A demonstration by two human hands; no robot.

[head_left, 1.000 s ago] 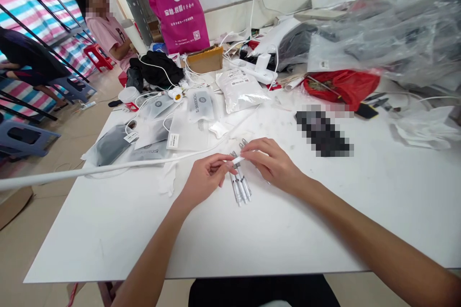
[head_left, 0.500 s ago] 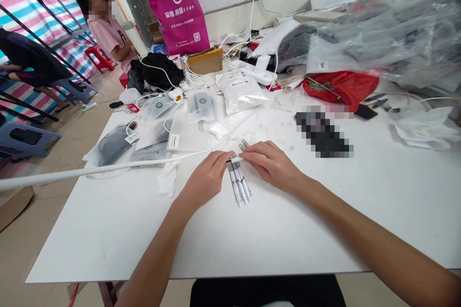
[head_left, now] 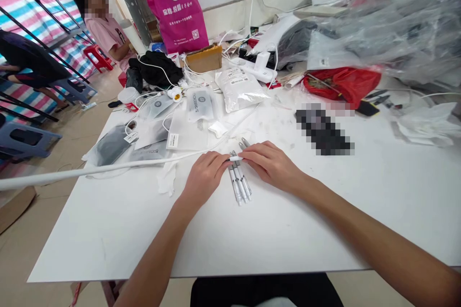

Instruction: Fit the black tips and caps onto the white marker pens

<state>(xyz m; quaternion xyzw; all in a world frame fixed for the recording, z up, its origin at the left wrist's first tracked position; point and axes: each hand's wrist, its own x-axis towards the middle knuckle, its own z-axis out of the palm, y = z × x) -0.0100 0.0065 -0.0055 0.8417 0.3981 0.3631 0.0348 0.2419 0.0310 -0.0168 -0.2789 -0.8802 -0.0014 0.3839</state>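
Observation:
My left hand (head_left: 206,173) and my right hand (head_left: 271,165) meet above the middle of the white table (head_left: 288,230). Between their pinched fingertips is a pen (head_left: 236,158), held level, with a white barrel and a dark part at the left hand; both ends are covered by fingers. Several silver and white pens (head_left: 240,184) lie side by side just beneath it, their upper ends partly hidden. Grey pen ends (head_left: 244,142) poke out behind my right fingers, the rest being covered by that hand.
A white cable (head_left: 108,170) crosses the table on the left, near packed pouches (head_left: 153,151). Farther back are a white parcel (head_left: 240,88), a red bag (head_left: 345,86) and clear plastic sheeting (head_left: 396,24). A pixelated dark object (head_left: 324,132) lies to the right. Two people sit beyond the table.
Both hands stay in nearly the same place, still pinching the pen, with only slight finger movement. The whole view has shifted a little. The row of pens has not moved.

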